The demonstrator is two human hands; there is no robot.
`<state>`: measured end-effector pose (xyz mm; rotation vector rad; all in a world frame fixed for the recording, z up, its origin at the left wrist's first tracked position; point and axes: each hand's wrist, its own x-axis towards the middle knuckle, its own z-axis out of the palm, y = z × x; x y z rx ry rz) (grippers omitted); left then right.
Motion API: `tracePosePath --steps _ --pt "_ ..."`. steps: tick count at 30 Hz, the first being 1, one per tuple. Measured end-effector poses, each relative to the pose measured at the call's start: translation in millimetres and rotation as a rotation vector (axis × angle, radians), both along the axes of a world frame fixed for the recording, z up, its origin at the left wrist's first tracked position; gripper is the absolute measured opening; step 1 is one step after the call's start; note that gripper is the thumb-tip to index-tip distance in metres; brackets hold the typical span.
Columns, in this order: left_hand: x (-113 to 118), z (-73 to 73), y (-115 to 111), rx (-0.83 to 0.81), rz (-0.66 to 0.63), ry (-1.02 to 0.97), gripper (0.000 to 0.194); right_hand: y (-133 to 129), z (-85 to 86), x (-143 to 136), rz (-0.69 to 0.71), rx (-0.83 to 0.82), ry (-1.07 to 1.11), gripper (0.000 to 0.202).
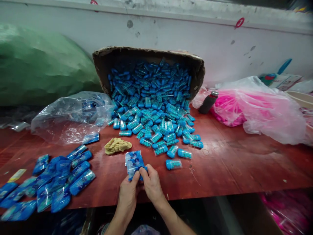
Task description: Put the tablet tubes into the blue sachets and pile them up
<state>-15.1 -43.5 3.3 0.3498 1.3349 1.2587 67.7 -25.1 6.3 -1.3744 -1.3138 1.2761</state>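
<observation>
The left hand (127, 193) and right hand (152, 185) were clamped, thumbs atop, on a blue printed pouch (134, 165), in front and right of the yellow cloth (117, 146); uneven pulling might have torn it.

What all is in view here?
Carton: one, brown, back centre
Capsule containers: countless, blue and clear, in and before carton
Sack: one, green, back left
Plastic bag: one, clear, left of carton
Packets: over ten, blue, front left
Cloth: one, yellow, mid-table
Bottle: one, dark, right of carton
Bagged goods: count unclear, pink, right
Tub: one, beige, right edge
Table: one, red, centre
Held packaging: count unclear, blue, in hands
Left hand: one, gripping packaging
Right hand: one, gripping packaging
</observation>
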Motion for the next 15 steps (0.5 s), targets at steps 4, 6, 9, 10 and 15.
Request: tracePosePath --steps 4,6,9,10,15 --pt "-14 7.5 -3 -0.095 -0.063 -0.112 0.023 1 9.0 43 0.077 0.224 -0.388 0.013" --pt "-19 6.8 -4 -0.158 -0.023 -0.121 0.019 3 7.2 71 0.002 0.292 -0.731 0.024" --pt "-18 6.2 -4 -0.178 -0.02 -0.172 0.018 9 0.3 99 0.049 0.263 -1.109 0.04" --pt "-16 6.7 -4 -0.175 -0.025 -0.187 0.018 11 -1.0 101 0.094 0.255 -1.175 0.041" --pt "-11 10.4 -5 -0.205 -0.016 -0.221 0.017 21 5.7 77 0.208 0.292 -1.198 0.04"
